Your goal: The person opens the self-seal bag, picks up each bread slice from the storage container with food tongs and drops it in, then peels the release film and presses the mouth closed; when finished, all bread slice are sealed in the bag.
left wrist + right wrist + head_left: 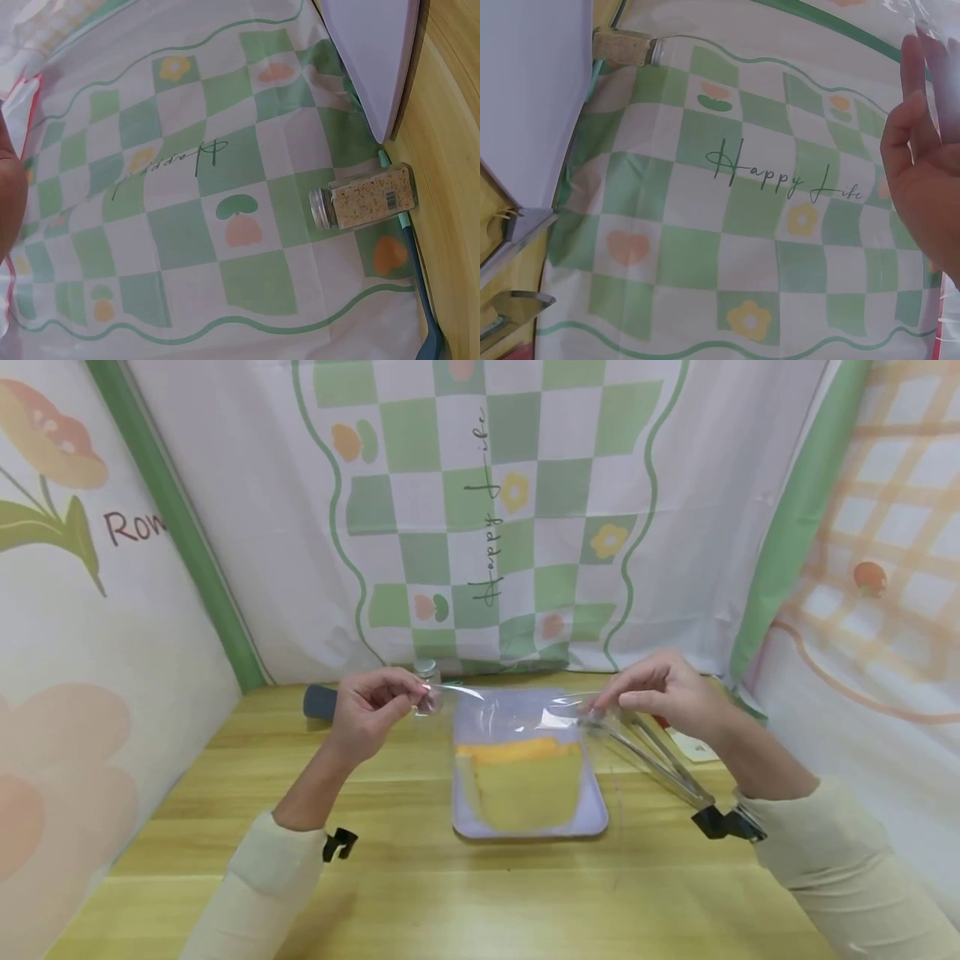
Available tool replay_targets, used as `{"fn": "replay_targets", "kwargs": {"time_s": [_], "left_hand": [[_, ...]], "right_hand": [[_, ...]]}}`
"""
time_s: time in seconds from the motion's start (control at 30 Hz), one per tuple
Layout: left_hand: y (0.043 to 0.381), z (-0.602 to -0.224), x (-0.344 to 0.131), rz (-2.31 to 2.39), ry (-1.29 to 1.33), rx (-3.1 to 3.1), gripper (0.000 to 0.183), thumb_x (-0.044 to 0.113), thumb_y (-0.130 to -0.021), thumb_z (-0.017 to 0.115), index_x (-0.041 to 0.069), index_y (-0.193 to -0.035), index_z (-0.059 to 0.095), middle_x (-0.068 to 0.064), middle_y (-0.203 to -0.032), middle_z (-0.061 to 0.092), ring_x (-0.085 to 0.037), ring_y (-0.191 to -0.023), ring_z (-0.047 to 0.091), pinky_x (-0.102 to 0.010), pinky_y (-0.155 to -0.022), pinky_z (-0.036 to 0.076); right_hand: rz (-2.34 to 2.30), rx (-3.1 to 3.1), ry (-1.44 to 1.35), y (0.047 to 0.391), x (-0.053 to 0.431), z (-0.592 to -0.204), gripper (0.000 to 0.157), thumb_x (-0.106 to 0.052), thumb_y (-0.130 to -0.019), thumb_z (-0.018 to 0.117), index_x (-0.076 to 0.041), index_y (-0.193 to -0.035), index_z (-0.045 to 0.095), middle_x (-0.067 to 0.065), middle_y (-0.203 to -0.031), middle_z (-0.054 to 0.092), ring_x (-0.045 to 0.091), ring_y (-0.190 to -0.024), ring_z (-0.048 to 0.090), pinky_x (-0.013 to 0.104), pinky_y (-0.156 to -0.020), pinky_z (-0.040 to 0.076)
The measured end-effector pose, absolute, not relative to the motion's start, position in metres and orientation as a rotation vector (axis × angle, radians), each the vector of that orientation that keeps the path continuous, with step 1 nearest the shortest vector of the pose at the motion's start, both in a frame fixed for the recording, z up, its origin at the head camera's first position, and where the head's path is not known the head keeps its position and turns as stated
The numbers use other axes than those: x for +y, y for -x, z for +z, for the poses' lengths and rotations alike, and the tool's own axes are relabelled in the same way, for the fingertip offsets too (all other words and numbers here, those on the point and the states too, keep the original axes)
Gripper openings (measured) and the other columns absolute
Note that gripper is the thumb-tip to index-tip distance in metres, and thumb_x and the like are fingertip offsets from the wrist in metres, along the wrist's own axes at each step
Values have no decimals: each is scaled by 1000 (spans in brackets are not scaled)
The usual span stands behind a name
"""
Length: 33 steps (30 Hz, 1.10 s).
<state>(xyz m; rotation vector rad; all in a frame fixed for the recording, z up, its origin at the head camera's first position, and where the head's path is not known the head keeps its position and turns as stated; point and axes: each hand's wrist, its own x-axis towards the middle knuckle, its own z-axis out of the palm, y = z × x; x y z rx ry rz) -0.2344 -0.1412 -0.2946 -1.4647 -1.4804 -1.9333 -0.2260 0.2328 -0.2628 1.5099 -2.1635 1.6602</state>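
A clear plastic bag or film [517, 714] is stretched between both hands in the head view. My left hand [369, 710] pinches its left end between thumb and fingers; my right hand [663, 697] pinches the other end. Below and through the plastic shows a lilac tray [592, 822], with a yellow-orange slab of food [525, 785], blurred by the film. I cannot tell whether the food lies behind or inside it. The right wrist view catches the right hand [930, 165] near shiny plastic at the top corner. Only a sliver of the left hand [10, 187] appears in the left wrist view.
Metal tongs [663, 764] lie right of the tray, near a pale card [692, 747]. Behind the left hand stands a small seasoning jar [375, 199] with a metal lid, beside a dark blue utensil [427, 300]. A patterned cloth [502, 502] hangs along the table's back.
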Motion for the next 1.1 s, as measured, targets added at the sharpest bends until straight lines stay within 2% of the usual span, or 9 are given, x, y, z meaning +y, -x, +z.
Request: {"fn": "replay_targets", "kwargs": {"time_s": [0.1, 0.17, 0.23, 0.33, 0.43, 0.53, 0.73, 0.93, 1.1], "left_hand": [[234, -293, -143, -1934, 1481, -1487, 45, -23, -82, 45, 10, -96, 74, -2, -92, 74, -13, -80, 72, -26, -70, 59], [233, -292, -143, -1929, 1488, -1496, 45, -23, -83, 45, 9, -96, 73, -2, -93, 74, -13, -81, 72, -27, -70, 59], [233, -291, -144, -1915, 1476, -1520, 43, -22, -83, 46, 9, -96, 74, -2, -93, 75, -13, -81, 72, -26, -70, 59], [232, -291, -144, -1902, 1435, -1568, 29, -15, -88, 50, 3, -93, 73, -3, -91, 75, -14, -79, 72, -27, -70, 59], [230, -292, -144, -1844, 1337, -1671, 8, -2, -92, 64, -7, -91, 70, -1, -88, 74, -12, -75, 71, -23, -64, 57], [229, -292, -142, -1762, 1225, -1775, 18, 1, -86, 76, -13, -92, 66, 0, -85, 73, -12, -72, 68, -22, -61, 55], [227, -290, -139, -1642, 1150, -1854, 20, -20, -76, 73, -10, -93, 68, -15, -87, 72, -15, -75, 68, -25, -67, 58], [228, -285, -137, -1590, 1144, -1885, 21, -20, -77, 73, -10, -95, 69, -22, -88, 70, -19, -73, 70, -29, -65, 59], [228, -284, -138, -1615, 1157, -1866, 25, -23, -76, 70, -14, -99, 66, -28, -90, 67, -18, -77, 69, -27, -65, 58]], "right_hand": [[1664, -2199, -1435, 223, 229, -261, 24, 16, -87, 63, -2, -94, 77, 5, -93, 77, 12, -39, 23, 26, -34, 24], [1671, -2184, -1424, 223, 227, -261, 21, 18, -83, 66, 2, -93, 76, 6, -90, 77, 13, -42, 24, 32, -37, 24], [1691, -2161, -1431, 224, 227, -261, 22, 21, -82, 65, 5, -93, 75, 7, -90, 77, 6, -42, 41, 29, -38, 29], [1711, -2136, -1443, 225, 228, -261, 23, 23, -83, 63, 7, -95, 74, 9, -93, 76, 5, -66, 68, 19, -48, 47], [1713, -2124, -1444, 225, 229, -261, 22, 23, -83, 62, 10, -96, 73, 12, -95, 76, 15, -83, 74, 21, -64, 57], [1696, -2119, -1445, 226, 230, -260, 21, 23, -83, 62, 11, -97, 72, 13, -96, 76, 16, -85, 74, 23, -68, 58], [1626, -2102, -1413, 228, 233, -261, 27, 24, -85, 58, 7, -99, 74, 9, -99, 76, 0, -60, 65, 15, -44, 46], [1596, -2026, -1408, 230, 231, -266, 34, 31, -82, 49, 5, -81, 71, 7, -98, 76, 16, -93, 73, 23, -69, 58], [1337, -2098, -1302, 229, 228, -267, 37, 27, -83, 50, 2, -90, 76, 2, -101, 75, 5, -67, 63, 20, -42, 38]]}}
